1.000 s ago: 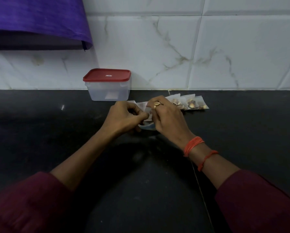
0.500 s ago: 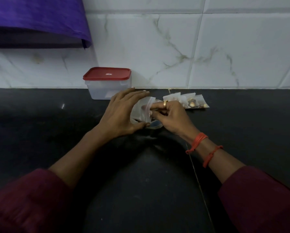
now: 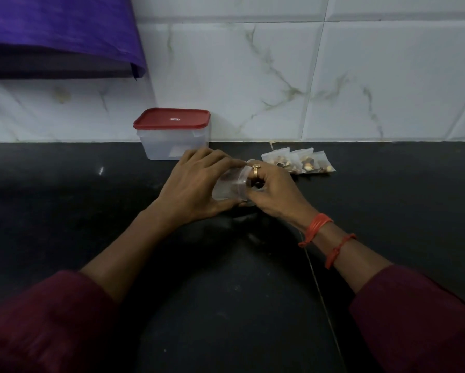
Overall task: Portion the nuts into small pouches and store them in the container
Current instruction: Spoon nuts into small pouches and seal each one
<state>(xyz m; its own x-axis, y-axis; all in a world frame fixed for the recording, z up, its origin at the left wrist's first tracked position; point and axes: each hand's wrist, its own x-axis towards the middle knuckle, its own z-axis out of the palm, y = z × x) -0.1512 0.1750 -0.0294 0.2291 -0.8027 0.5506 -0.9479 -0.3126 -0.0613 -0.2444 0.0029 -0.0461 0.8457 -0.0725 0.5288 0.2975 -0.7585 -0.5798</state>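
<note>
Dark black table (image 3: 64,211) against a white marble-look tiled wall (image 3: 252,76), with a purple cloth (image 3: 51,28) hanging up left of the red-lidded container (image 3: 172,138). Just in front of the container, the left hand (image 3: 196,184) has its fingers wrapped round a clear pouch (image 3: 227,184) while the right hand (image 3: 274,192) fingers pinch its edge. Filled pouches (image 3: 298,164) lie right of the container.

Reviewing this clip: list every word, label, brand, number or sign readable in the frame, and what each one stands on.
No text can be quoted.
Small white mark on the red lid: lettering too small to read.
Pale patch on the container wall: no legible text.
Filled pouches: no print visible.
Clear pouch held between left hand and right hand: no print visible.
</note>
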